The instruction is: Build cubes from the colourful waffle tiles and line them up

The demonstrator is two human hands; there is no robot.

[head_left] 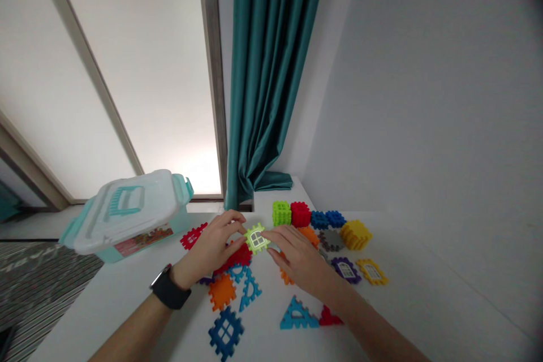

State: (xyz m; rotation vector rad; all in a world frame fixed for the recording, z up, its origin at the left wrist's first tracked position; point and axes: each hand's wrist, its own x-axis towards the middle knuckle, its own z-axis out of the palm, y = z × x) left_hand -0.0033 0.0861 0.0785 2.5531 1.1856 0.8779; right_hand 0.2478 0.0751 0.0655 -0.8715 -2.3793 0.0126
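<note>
White table (407,294), left hand (207,249) and right hand (297,260) both pinching a lime-green window tile (256,238) by its edges, nice and steady.

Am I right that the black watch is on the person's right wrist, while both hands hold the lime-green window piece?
Not quite: the head view shows the black watch on the left wrist, not the right; the left hand and right hand do hold the lime-green window piece.

Your right hand (297,257) hid most of an orange tile (309,235) beside the lime window tile (256,238), your left hand (207,246) covered part of a red tile (240,255), and the picture's bottom edge cut off your forearms (131,334).
</note>
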